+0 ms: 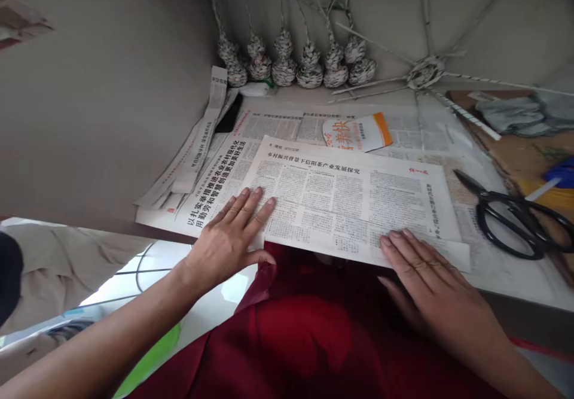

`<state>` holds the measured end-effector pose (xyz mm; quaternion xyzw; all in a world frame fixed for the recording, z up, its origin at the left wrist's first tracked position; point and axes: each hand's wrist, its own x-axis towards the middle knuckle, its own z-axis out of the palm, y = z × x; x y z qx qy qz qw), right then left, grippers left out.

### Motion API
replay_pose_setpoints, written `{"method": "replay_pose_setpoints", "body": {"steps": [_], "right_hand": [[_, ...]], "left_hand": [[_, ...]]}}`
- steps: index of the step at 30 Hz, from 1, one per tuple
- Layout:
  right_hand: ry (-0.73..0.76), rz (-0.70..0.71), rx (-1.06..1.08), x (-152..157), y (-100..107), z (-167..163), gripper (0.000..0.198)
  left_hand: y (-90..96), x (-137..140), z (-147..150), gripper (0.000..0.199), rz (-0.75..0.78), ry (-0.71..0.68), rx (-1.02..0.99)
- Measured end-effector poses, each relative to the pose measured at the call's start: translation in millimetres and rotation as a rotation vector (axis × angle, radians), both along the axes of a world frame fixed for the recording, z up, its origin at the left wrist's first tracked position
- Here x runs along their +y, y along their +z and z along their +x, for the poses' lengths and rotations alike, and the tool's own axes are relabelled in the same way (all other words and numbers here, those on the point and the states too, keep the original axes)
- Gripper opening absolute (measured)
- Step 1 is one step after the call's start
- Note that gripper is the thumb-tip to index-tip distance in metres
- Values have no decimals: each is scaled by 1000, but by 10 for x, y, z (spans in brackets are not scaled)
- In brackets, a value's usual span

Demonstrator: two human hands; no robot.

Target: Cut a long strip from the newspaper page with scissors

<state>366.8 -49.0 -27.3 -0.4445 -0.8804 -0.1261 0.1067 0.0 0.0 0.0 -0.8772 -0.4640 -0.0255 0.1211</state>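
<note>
A sheet of newspaper [323, 201], seemingly folded, lies flat along the front edge of the table, over other newspaper. My left hand [228, 231] rests on the paper near the sheet's left end, fingers stretched out and thumb at the table edge. Flat on the sheet's front right part lies my right hand [426, 267], its fingers extended and its thumb below the edge. Neither hand grips anything. To the right of the sheet is a pair of black-handled scissors [511, 219], blades pointing toward the back left.
Cut newspaper strips [197, 142] are stacked at the left beside a black object [229, 115]. Several woven paper gourds [283, 64] line the back wall, near a spoked woven piece [426, 73]. An orange-and-white packet [359, 133] lies behind the sheet. Grey gloves [515, 115] rest at right.
</note>
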Motion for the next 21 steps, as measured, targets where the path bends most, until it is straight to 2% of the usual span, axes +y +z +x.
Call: {"method": "replay_pose_setpoints", "body": {"steps": [4, 8, 12, 15, 18, 21], "right_hand": [[-15, 42, -4, 9, 44, -49, 72], [32, -21, -7, 100, 150, -293, 66], [144, -109, 17, 251, 197, -737, 69], [154, -81, 40, 302, 161, -935, 75], [135, -74, 39, 262, 124, -842, 68], [104, -60, 22, 162, 109, -518, 59]], "left_hand": [[41, -18, 20, 109, -20, 5, -30], [51, -43, 302, 111, -11, 29, -76], [-72, -62, 649, 123, -29, -126, -126], [-143, -75, 777, 123, -10, -173, -148], [-111, -77, 710, 117, -22, -158, -119], [-45, -58, 515, 113, -38, -153, -106]]}}
